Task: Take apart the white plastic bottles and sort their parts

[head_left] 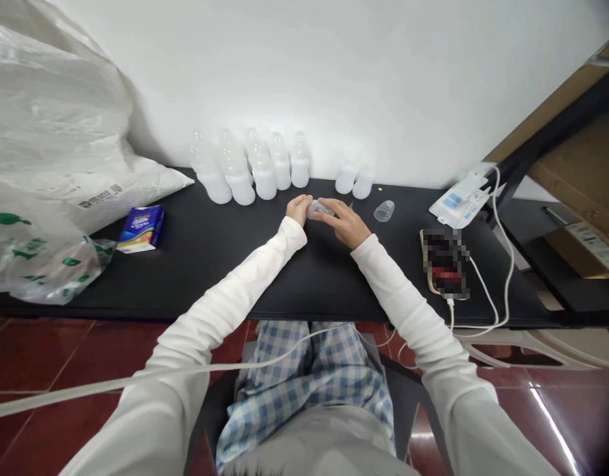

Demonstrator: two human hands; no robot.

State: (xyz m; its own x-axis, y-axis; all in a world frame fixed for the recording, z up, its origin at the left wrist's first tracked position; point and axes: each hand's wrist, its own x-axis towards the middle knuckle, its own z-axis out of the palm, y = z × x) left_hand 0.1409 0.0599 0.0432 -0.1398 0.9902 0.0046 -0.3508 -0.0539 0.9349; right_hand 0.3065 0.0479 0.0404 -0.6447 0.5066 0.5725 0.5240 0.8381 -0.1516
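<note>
We see both hands close together over the black bench (304, 277), out in front of the lap, with a clear plastic piece (315, 209) held between them. The left hand (297, 210) has its fingers closed on the near-left end of the piece; the right hand (348, 222) reaches in from the other side, its fingers bent over the top and clamped on it. The piece sits raised between the fingertips, partly covered, so we cannot tell its full shape.

Beyond the hands, a group of white bottles (242, 186) with clear domed tops stands upright towards the wall (334, 79), to the left. Two more bottles (364, 184) stand just beside each other to the right — we find their upper parts hard to make out against the white. Right of the right hand, a clear cap (384, 211) lies on its side, and a tiny yellow bit (380, 189) lies just beyond it.

Further right we see a phone (444, 264), its screen blurred, with a white cable (507, 258) running near it, and a white packet (460, 200) behind. At the left, a blue packet (141, 228) lies near large plastic bags (56, 132).
</note>
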